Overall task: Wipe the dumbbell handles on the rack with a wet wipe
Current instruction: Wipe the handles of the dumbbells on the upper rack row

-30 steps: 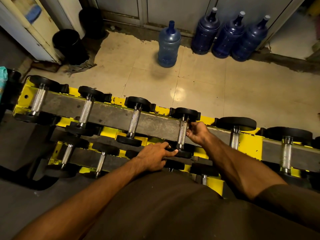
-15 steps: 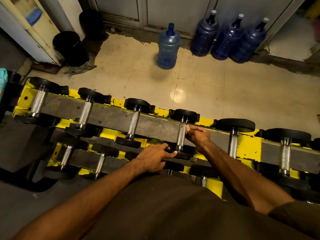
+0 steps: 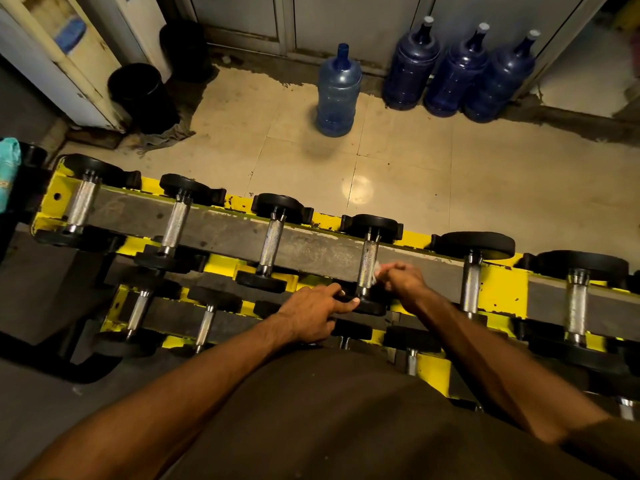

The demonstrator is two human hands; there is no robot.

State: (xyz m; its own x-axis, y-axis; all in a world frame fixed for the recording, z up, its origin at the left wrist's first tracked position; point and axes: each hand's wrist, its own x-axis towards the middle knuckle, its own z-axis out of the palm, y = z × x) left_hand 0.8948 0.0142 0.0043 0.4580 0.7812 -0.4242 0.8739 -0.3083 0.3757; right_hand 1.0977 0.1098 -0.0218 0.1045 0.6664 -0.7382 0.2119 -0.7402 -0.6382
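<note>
White wipe (image 3: 378,271) against chrome handle (image 3: 367,259), yellow rack (image 3: 505,289)

Lone jug (image 3: 338,91): pale blue water bottle, upright on the tiles, standing well apart from the others.
Jug trio (image 3: 460,71): three dark blue bottles, white caps, lined up side by side against the back wall.
Black bins (image 3: 142,95): two of them, upright beside the white cabinet (image 3: 69,64) on the left.
Rag (image 3: 166,135): grey cloth, crumpled at the foot of the nearer bin.
Floor (image 3: 450,188): beige tiles, with a round glare spot (image 3: 358,190) shining on them.
Teal item (image 3: 8,168): cut off at the left edge, can't tell what it is.
</note>
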